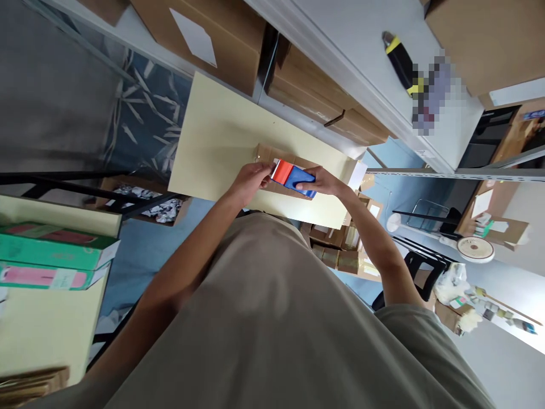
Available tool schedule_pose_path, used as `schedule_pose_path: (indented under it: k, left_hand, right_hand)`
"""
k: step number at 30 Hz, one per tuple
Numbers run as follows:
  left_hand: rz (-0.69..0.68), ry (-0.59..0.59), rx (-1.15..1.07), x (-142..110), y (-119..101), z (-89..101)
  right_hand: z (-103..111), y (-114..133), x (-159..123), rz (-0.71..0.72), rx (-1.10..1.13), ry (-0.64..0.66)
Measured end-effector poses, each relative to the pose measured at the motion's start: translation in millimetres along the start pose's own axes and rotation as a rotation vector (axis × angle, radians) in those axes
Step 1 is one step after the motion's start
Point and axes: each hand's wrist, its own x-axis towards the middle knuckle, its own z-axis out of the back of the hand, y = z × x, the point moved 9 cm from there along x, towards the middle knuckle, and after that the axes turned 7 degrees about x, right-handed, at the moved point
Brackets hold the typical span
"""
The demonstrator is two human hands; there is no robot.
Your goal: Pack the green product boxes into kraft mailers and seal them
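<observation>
A blue and red tape dispenser point(293, 177) with a serrated edge is held over the table by my right hand point(321, 180), whose fingers and thumb wrap its blue end. My left hand point(251, 180) is closed in a pinch right at the serrated red end; what lies between its fingertips, perhaps the tape's loose end, is too small to make out. Under the dispenser and both hands a brown cardboard box point(283, 153) lies on the cream tabletop point(221, 136), partly hidden by them.
Large cardboard boxes point(315, 85) stand along the table's far side. A yellow-and-black tool point(400, 62) lies on the white shelf point(340, 34) above. To the left, green boxes point(51, 250) sit on another table, near a carton of scraps point(162, 207). A white fan point(474, 248) is at right.
</observation>
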Motion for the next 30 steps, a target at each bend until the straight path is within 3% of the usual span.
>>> schedule_pose_path:
  k: [8,12,16,20,26,30]
  left_hand:
    - [-0.043,0.002,-0.027,2.4,2.8,4.6]
    - [-0.043,-0.087,0.002,7.6,4.2,4.2]
    - [-0.159,-0.21,0.075,5.2,-5.0,8.7]
    - [-0.232,-0.354,0.153,0.6,-3.7,36.1]
    - [-0.225,-0.488,0.075,8.2,23.6,86.1]
    - [-0.225,-0.506,-0.023,10.3,35.2,96.9]
  right_hand:
    - [-1.1,5.3,-0.3,-0.017,-0.041,0.005]
    - [-1.6,10.5,1.1,-0.018,-0.043,0.007]
    - [0.4,14.0,0.5,-0.022,-0.055,-0.021]
    - [-5.4,11.3,-3.2,-0.116,-0.026,0.015]
    - [-11.4,24.1,9.2,-0.182,-0.18,0.036]
    - [-11.4,31.6,19.7,-0.228,-0.25,0.069]
